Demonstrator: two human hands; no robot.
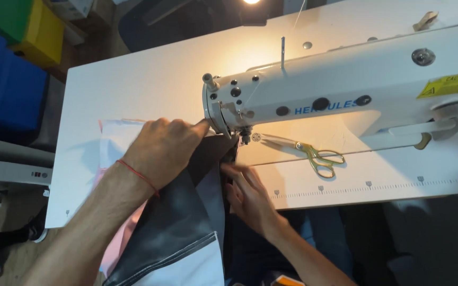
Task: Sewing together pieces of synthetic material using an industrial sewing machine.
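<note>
Left hand (166,148) flat, pressing dark fabric (176,222); right hand (247,196) open, fingers guiding its edge

Workshop corner, white flat-topped worktable (149,79) under warm lamp light.

A bright round lamp (250,1) glows at the top edge, throwing a yellow pool across the tabletop. Blue boxy bins (6,90) stand at left, with a yellow block (41,34) and a green one (3,16) above. Brown floor (6,212) shows beneath, in shadow.
</note>
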